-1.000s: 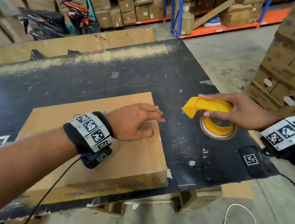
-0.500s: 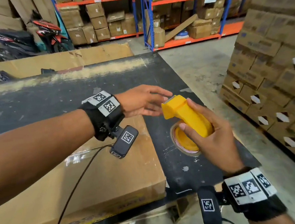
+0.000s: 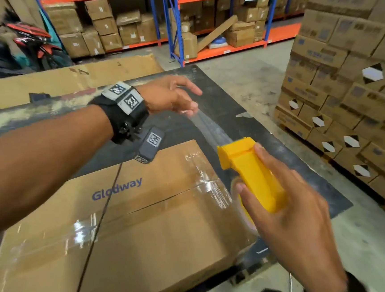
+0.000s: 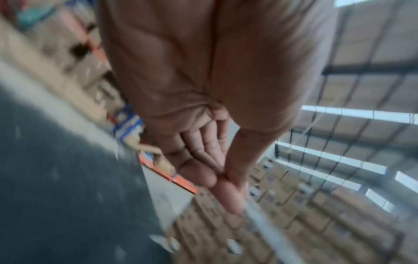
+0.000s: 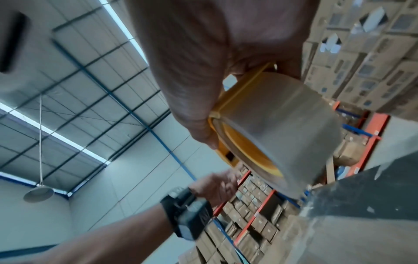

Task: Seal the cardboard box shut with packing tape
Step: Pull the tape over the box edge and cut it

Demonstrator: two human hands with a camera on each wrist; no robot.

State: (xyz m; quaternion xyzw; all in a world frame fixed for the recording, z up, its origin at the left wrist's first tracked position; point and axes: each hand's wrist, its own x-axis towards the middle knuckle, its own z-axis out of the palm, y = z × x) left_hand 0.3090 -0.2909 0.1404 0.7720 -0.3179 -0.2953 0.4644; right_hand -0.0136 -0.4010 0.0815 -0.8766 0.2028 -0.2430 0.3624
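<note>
Tension mattered: your left hand (image 3: 171, 96) pinched the clear tape strip (image 3: 211, 130), your right hand (image 3: 292, 209) gripped the yellow plastic dispenser (image 3: 249, 168). You needed it centred over the brown cardboard box (image 3: 129, 233) seam

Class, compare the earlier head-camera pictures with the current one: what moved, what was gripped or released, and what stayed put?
The right hand lifted the yellow plastic tape dispenser off the black table. The left hand left the brown cardboard box, pinched the clear packing tape and pulled a strip out. The box stayed on the table; the right hand kept its grip.
</note>
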